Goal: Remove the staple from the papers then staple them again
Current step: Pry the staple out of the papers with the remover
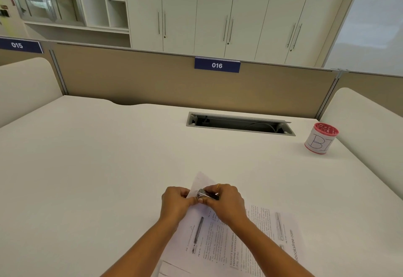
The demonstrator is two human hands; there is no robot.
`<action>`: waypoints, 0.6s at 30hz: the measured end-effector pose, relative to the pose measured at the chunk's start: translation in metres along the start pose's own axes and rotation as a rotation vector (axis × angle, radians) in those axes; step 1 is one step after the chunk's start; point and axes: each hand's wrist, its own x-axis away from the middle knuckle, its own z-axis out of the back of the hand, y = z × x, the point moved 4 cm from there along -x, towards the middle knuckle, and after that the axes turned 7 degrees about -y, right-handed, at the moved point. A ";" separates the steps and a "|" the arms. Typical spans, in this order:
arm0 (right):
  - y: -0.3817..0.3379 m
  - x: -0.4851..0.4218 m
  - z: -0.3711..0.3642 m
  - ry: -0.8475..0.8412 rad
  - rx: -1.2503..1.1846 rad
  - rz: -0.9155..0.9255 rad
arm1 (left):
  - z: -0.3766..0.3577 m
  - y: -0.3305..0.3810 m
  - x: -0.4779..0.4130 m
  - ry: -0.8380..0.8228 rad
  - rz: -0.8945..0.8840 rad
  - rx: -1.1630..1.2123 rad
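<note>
Printed papers lie on the white desk near its front edge, with their far corner lifted. My left hand pinches that corner from the left. My right hand is closed around a small silver metal stapler, whose nose sits at the lifted corner, touching my left thumb. The staple itself is hidden between the fingers and the tool.
A red-rimmed cup with a white handwritten label stands at the right back of the desk. An open cable slot is set into the desk near the beige divider. Padded side panels flank the desk.
</note>
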 end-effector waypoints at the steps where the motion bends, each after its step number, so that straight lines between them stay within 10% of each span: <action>1: -0.001 0.000 0.000 0.000 0.010 0.003 | 0.000 0.000 -0.001 0.003 -0.006 -0.016; 18: -0.017 -0.014 0.017 -0.154 0.115 -0.063 | 0.002 0.011 -0.008 0.013 -0.169 -0.210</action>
